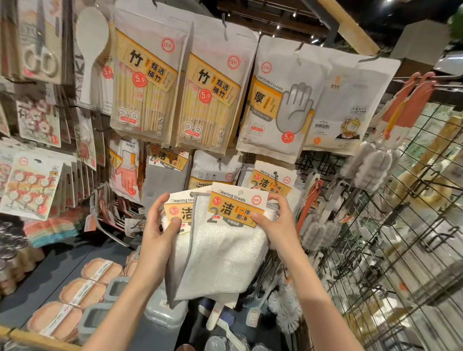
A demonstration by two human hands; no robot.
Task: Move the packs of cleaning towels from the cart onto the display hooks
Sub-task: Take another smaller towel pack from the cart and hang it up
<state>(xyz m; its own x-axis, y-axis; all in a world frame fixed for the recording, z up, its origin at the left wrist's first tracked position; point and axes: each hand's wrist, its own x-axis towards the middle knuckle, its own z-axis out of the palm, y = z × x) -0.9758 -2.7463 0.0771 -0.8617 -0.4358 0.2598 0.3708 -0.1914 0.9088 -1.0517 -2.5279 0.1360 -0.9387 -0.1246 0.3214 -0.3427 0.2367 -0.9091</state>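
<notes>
Two packs of white cleaning towels with orange header cards are held up in front of the display wall. My right hand (277, 226) pinches the front pack (221, 250) by its header card, thumb on the label. My left hand (159, 228) grips the rear pack (173, 212), thumb on its card; the front pack mostly hides it. Just behind, more packs of the same cleaning towels (273, 181) hang on a display hook (276, 175). The cart is not in view.
Bamboo chopstick packs (147, 71) and disposable glove packs (280, 97) hang above. A black wire grid rack (398, 237) with brushes (370, 169) stands at the right. Below lie plastic lidded boxes (117, 290), sponges (82, 291) and cups (216, 349) on a dark shelf.
</notes>
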